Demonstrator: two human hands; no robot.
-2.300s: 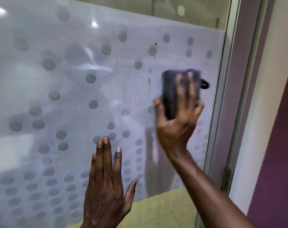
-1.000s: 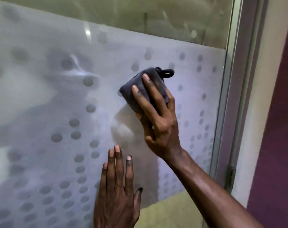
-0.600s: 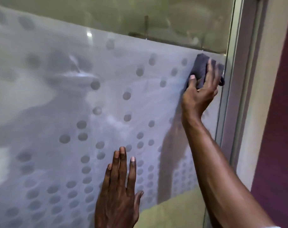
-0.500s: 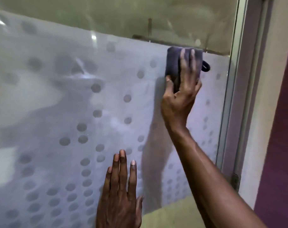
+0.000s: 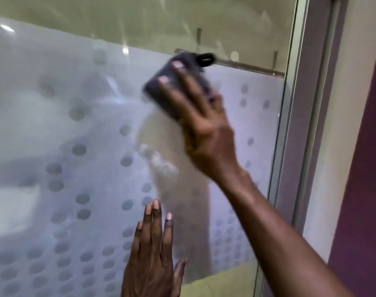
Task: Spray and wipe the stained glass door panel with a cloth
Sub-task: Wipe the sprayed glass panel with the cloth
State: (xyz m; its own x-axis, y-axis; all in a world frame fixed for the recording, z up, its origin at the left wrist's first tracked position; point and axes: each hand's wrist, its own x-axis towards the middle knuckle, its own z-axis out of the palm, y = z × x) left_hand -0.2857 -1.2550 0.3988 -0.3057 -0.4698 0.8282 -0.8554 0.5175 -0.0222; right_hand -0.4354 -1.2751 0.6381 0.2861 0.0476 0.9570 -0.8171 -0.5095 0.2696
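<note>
The big glass door (image 5: 79, 133) with grey dots fills the view. The right hand (image 5: 206, 133) has its fingers spread, pressing a dark cloth (image 5: 161, 97) flat on the glass near the top. The left hand (image 5: 154, 260) lies open and flat lower down. Pushing too hard could make the cloth slip and leave smears
</note>
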